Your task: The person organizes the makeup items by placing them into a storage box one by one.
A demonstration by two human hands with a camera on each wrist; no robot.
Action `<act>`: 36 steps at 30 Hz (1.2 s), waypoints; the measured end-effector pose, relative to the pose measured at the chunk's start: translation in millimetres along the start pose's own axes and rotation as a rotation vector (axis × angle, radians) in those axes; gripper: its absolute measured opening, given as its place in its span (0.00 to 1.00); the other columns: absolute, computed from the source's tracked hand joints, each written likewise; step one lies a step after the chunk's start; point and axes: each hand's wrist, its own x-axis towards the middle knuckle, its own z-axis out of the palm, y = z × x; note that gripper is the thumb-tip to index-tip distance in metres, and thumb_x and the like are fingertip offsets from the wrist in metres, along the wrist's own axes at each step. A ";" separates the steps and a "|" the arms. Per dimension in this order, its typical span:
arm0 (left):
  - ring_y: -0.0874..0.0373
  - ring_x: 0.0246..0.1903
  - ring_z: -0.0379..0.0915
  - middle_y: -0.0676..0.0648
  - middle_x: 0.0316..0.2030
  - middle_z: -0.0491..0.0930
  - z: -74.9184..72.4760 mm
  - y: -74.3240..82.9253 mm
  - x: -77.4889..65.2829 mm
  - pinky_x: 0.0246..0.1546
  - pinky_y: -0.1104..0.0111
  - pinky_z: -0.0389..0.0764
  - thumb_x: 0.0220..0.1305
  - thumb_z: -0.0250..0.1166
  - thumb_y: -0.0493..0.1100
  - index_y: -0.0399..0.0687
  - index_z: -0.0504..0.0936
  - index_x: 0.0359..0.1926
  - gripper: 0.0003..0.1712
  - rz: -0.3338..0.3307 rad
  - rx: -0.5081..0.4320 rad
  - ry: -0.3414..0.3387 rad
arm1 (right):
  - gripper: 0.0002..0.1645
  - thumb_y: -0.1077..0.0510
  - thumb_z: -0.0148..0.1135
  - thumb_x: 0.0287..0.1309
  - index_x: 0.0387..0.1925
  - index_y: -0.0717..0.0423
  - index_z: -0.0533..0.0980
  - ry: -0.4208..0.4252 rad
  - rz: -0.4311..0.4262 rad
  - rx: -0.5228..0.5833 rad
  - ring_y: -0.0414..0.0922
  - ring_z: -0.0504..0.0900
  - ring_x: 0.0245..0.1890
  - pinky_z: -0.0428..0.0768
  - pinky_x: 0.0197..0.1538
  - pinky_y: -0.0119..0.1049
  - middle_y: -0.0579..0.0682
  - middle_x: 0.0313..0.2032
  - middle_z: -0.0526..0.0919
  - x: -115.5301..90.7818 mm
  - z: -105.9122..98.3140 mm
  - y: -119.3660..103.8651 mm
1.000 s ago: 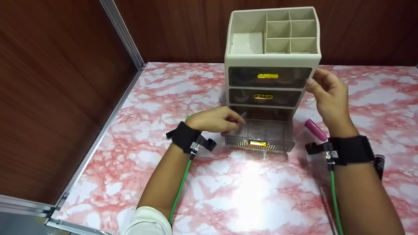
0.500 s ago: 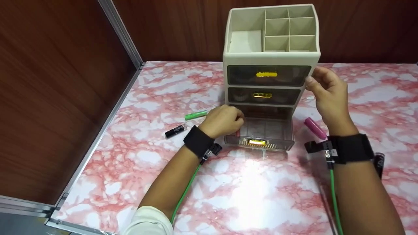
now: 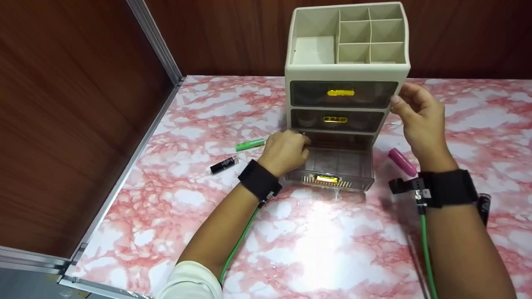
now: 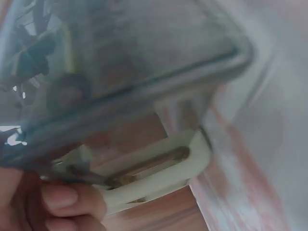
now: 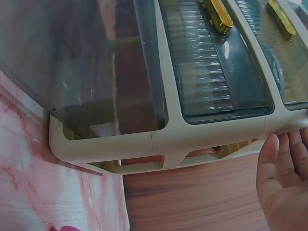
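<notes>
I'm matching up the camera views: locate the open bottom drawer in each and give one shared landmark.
Head: just right of centre, the open bottom drawer juts out below the closed middle drawer.
Left wrist: blurred, across the upper left.
Right wrist: upper left.
Shared landmark: the cream cabinet frame.

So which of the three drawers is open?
The bottom drawer: it is pulled out towards the person, while the top drawer and middle drawer are closed.

Cream organizer [image 3: 347, 73], upright, bottom drawer [image 3: 347, 162] pulled out
</notes>
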 end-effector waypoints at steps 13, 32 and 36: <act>0.50 0.22 0.72 0.48 0.28 0.74 4.3 -0.1 -4.0 0.20 0.58 0.71 0.58 0.51 0.49 0.54 0.83 0.26 0.14 0.069 0.070 -0.131 | 0.16 0.67 0.61 0.50 0.43 0.68 0.75 -0.009 -0.006 0.020 0.47 0.76 0.35 0.73 0.38 0.31 0.60 0.38 0.78 1.1 0.5 1.0; 0.52 0.23 0.72 0.49 0.27 0.73 3.6 0.3 -3.2 0.22 0.61 0.73 0.56 0.53 0.48 0.47 0.79 0.20 0.15 0.030 0.016 -0.218 | 0.16 0.68 0.62 0.49 0.43 0.68 0.75 0.002 0.003 0.032 0.46 0.76 0.35 0.74 0.39 0.31 0.60 0.37 0.78 0.1 0.4 0.9; 0.55 0.22 0.71 0.49 0.24 0.72 2.2 0.5 -2.3 0.22 0.62 0.73 0.55 0.54 0.46 0.48 0.74 0.15 0.14 0.012 -0.080 -0.257 | 0.16 0.67 0.62 0.49 0.43 0.68 0.75 0.001 0.005 0.031 0.47 0.76 0.35 0.74 0.39 0.31 0.60 0.37 0.78 0.4 0.0 0.6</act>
